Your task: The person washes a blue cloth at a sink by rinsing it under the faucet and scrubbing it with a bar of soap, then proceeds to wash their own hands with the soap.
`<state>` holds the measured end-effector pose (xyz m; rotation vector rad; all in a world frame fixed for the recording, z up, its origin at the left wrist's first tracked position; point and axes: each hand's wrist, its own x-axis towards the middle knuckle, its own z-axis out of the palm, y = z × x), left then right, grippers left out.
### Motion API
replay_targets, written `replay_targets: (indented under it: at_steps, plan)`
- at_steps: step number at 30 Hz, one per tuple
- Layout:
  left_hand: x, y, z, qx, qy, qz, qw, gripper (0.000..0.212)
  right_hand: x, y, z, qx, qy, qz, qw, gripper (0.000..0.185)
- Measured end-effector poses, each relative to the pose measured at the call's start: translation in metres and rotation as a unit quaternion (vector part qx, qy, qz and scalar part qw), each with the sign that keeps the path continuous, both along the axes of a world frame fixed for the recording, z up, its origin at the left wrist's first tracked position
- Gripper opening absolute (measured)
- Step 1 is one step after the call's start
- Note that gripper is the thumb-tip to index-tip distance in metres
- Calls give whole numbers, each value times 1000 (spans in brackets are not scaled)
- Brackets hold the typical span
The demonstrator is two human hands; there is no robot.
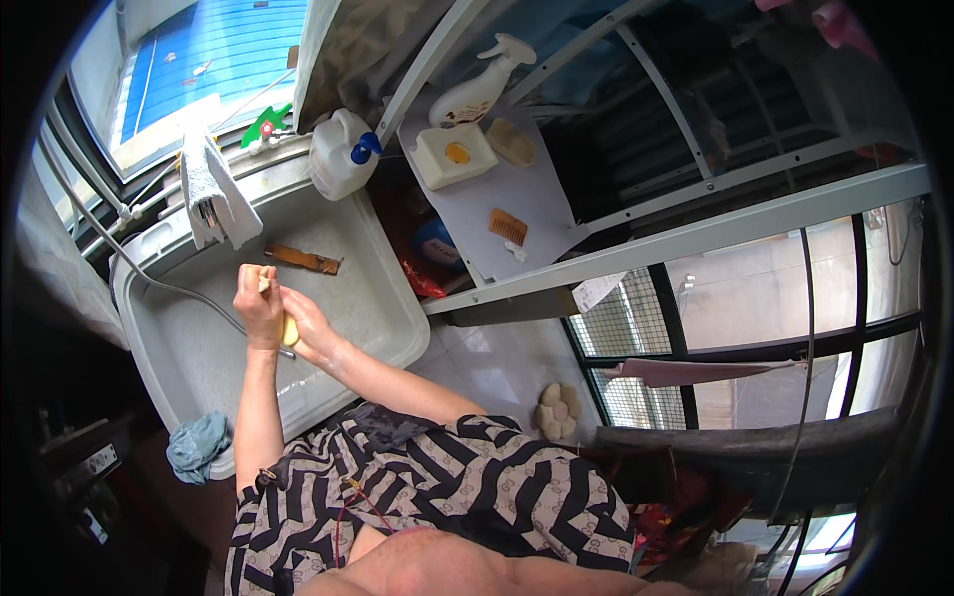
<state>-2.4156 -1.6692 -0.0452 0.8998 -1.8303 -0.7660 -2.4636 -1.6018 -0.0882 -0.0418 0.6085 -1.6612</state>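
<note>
My left hand (257, 309) is closed in a fist above a grey sink basin (182, 365). A small beige piece (264, 282), too covered to identify, pokes out between its fingers. Pressed against that fist is my right hand (309, 324), wet and partly behind it. A yellow bar (291, 330), apparently soap, shows between the two hands at the right palm. Just beyond the hands, a worn brown wooden strip (302, 258) lies on the basin floor. The metal end of a grey hose (186, 294) reaches in beneath my wrists.
A white towel (212, 182) hangs over the far rim. A white jug (343, 160) with a blue top stands at the corner. The shelf at right holds a spray bottle (477, 86), a white soap box (458, 156) and a wooden comb (507, 226). A blue-grey cloth (197, 447) drapes the near-left corner.
</note>
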Motion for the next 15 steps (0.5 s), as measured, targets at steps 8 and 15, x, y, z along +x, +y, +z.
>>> replay_targets:
  at_steps: [8,15]
  plan:
    - [10,4,17,261,330,-45,906,21,-36,3,51,116,-38,-13,992,9]
    - [29,21,11,313,331,-38,889,23,-230,6,183,-47,327,-408,851,14]
